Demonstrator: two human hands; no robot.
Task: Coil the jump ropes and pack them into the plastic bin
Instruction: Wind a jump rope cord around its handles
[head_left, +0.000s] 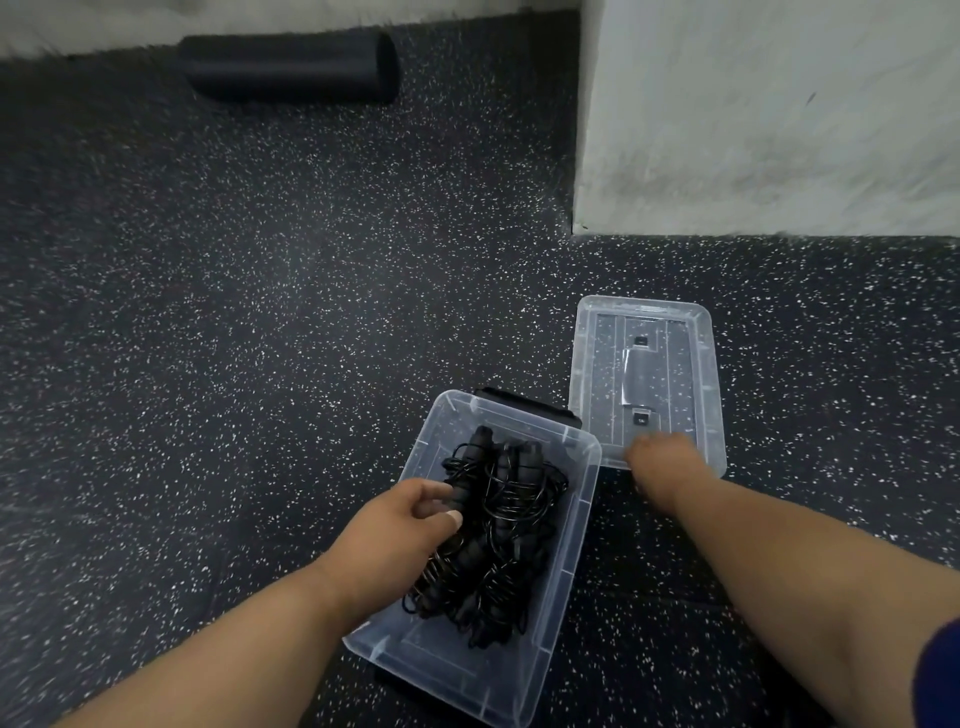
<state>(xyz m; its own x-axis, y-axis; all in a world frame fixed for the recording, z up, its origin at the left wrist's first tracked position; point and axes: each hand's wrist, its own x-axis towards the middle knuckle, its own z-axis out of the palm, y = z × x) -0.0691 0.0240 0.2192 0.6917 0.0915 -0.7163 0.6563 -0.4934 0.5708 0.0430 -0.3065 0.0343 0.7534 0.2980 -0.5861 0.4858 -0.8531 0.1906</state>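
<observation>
Lying along the far wall, well apart from the work, is a dark foam roller (291, 67) on the speckled black rubber floor (234, 312). White wall corner (753, 130) juts in at far right, its base just beyond the clear lid (696, 374). Lid lies flat on the floor, right of and slightly beyond the plastic bin (571, 525), their corners nearly touching. A flat dark object (530, 402) shows from under the bin's far edge; cannot tell what it is.

Bin sits on the floor at near centre, turned at an angle, open on top. Jump ropes (493, 530) lie inside it as a black tangle of thin cord loops and thick foam handles, filling the bin's middle; near end of the bin floor bare.

Left hand (400, 530) reaches over the bin's left wall. Its fingers (431, 491) are curled, fingertips and thumb against a handle on the left side of the rope pile — looks like a light grip on the bundle, cords running under the palm.

Right hand (660, 462) is at the lid's near edge, blurred, seen from behind the wrist; fingers hidden, so cannot tell whether they grip the lid or only touch it.
</observation>
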